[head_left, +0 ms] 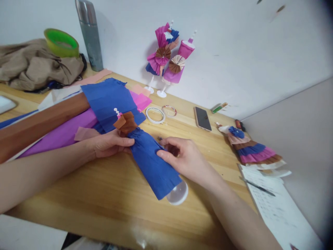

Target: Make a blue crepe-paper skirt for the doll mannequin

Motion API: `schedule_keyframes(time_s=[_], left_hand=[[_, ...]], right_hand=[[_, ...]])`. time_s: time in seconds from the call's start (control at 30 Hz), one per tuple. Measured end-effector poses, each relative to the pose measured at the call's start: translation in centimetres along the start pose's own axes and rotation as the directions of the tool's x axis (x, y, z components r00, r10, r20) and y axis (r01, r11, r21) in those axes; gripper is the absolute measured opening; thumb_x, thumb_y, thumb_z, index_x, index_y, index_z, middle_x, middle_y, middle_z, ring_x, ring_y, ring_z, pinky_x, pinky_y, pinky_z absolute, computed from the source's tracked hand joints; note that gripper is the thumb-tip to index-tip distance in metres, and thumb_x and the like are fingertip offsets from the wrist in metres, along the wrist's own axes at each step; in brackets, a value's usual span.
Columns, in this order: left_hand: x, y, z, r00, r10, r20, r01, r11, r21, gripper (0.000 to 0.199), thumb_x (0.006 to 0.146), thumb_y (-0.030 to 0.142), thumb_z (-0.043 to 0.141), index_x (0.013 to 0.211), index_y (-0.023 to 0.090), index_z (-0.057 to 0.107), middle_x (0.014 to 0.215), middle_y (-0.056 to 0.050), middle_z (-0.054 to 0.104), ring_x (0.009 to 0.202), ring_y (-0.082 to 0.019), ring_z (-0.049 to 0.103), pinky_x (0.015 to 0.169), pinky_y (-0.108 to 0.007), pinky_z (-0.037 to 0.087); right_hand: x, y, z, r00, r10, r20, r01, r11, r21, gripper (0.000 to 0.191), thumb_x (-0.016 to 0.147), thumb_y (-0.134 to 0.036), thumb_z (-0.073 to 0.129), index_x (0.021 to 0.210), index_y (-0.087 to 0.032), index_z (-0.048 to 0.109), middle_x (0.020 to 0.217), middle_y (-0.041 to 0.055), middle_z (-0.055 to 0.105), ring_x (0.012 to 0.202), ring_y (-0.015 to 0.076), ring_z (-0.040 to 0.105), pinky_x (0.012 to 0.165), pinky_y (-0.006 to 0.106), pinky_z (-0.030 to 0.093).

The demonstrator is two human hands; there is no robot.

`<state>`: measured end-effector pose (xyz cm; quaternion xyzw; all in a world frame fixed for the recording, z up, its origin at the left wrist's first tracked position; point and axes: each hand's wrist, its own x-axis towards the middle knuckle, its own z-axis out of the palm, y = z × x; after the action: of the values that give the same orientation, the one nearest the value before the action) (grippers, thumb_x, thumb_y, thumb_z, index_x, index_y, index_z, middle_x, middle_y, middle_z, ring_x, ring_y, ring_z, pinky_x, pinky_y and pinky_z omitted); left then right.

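The left hand (110,143) pinches the doll (151,158) at its waist, over the wooden table (104,194); the right hand (186,158) curls, thumb on the skirt (148,166), pinch unclear. Wood runs to the near edge; paper sheets (47,121) crowd the left, a wall (234,45) bounds the back.

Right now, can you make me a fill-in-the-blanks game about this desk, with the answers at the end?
1. The long paper skirt that the right hand touches is coloured ____.
2. Of the two hands, the one nearer the folded brown paper is the ____ hand.
3. By the wall, the number of dressed figures standing upright is ____.
4. The colour of the sheet under the pen is ____.

Missing words: blue; left; two; white.
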<state>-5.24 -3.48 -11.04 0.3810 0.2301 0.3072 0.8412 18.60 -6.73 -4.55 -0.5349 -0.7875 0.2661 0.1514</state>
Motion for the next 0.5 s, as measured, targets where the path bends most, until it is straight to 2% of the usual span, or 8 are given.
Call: schedule_keyframes(time_s=[0.1,0.2,0.27,0.37,0.5], left_hand=[[0.1,0.1,0.1,0.999,-0.022,0.023,0.021,0.999,0.034,0.037,0.072,0.028,0.080,0.103,0.014,0.068,0.101,-0.009,0.073,0.093,-0.021,0.068,0.084,-0.031,0.057],[0.4,0.2,0.3,0.999,-0.037,-0.030,0.039,0.998,0.052,0.045,0.073,0.041,0.078,0.108,0.016,0.066,0.105,-0.010,0.073,0.092,-0.022,0.068,0.084,-0.035,0.057],[0.5,0.3,0.6,0.995,-0.061,-0.081,0.066,0.996,0.063,0.047,0.073,0.044,0.077,0.108,0.015,0.066,0.104,-0.011,0.073,0.090,-0.022,0.069,0.083,-0.035,0.057],[0.5,0.4,1.2,0.986,-0.086,-0.140,0.097,0.993,0.073,0.043,0.072,0.040,0.079,0.104,0.014,0.067,0.101,-0.011,0.073,0.089,-0.021,0.069,0.080,-0.032,0.057],[0.5,0.3,1.7,0.974,-0.076,-0.212,0.085,0.996,0.033,0.035,0.073,0.037,0.078,0.098,0.014,0.068,0.093,-0.008,0.074,0.081,-0.019,0.069,0.073,-0.029,0.056]], right_hand=[[0.2,0.3,0.0,0.998,0.057,0.031,-0.058,0.998,0.034,0.016,0.080,-0.031,0.063,0.074,-0.016,0.066,0.060,-0.0012,0.058,0.053,0.0110,0.046,0.050,0.023,0.033],[0.0,0.3,-0.2,0.997,0.076,0.033,-0.077,0.996,0.037,0.013,0.079,-0.028,0.062,0.073,-0.016,0.066,0.061,-0.0010,0.059,0.053,0.0110,0.046,0.049,0.022,0.033],[-0.1,0.3,-0.2,0.999,0.049,0.013,-0.049,0.999,0.002,0.013,0.080,-0.026,0.062,0.073,-0.017,0.067,0.060,-0.0011,0.059,0.053,0.0111,0.047,0.050,0.023,0.033],[-0.1,0.2,0.1,0.997,-0.038,-0.070,0.035,0.999,-0.041,0.006,0.079,-0.021,0.064,0.080,-0.017,0.068,0.065,0.0003,0.062,0.057,0.0123,0.052,0.055,0.024,0.037],[0.1,0.2,0.4,0.979,-0.117,-0.164,0.110,0.993,-0.053,0.015,0.079,-0.020,0.066,0.093,-0.015,0.068,0.077,0.0043,0.063,0.067,0.0153,0.057,0.062,0.027,0.042]])
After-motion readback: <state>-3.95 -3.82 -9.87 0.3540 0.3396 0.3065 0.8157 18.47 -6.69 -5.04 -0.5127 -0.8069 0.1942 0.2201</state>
